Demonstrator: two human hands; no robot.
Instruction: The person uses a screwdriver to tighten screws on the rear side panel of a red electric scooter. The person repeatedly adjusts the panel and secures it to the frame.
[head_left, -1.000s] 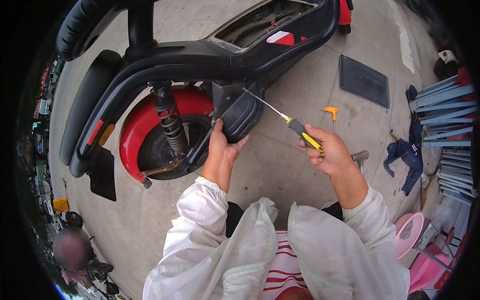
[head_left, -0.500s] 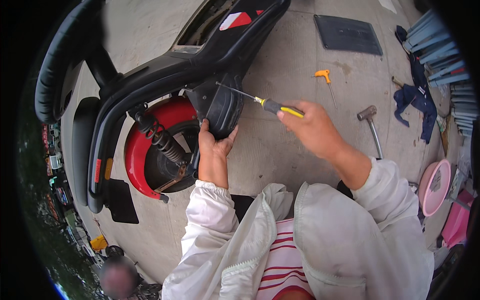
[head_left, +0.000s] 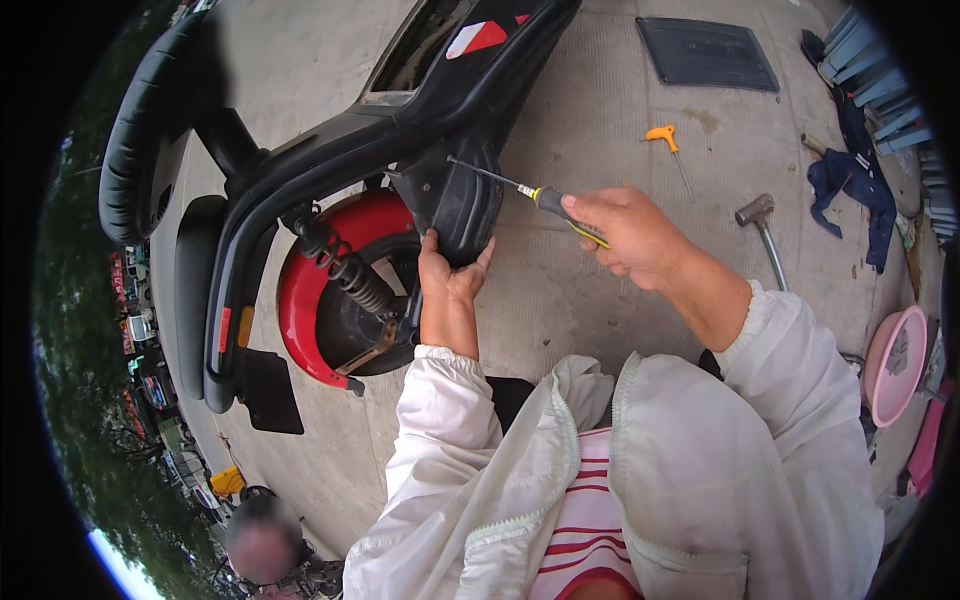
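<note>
My right hand is closed around the handle of a black-and-yellow screwdriver. The screwdriver's thin metal shaft points left, and its tip rests at the upper part of a black plastic cover. My left hand grips the lower end of that cover, thumb on one side and fingers on the other; its palm side shows. The cover sits against the black body of a scooter. Beside it are a red fender, a wheel and a coil-spring shock absorber. Any screw under the tip is too small to make out.
On the concrete floor to the right lie an orange-handled hex key, a hammer, a black flat panel and dark blue cloth. A pink basin and stacked blue-grey stools stand at the right edge.
The screwdriver's handle has turned in my right hand and my fingers have shifted on it, while the tip stays at the cover. The whole view has shifted slightly; my left hand keeps its hold.
</note>
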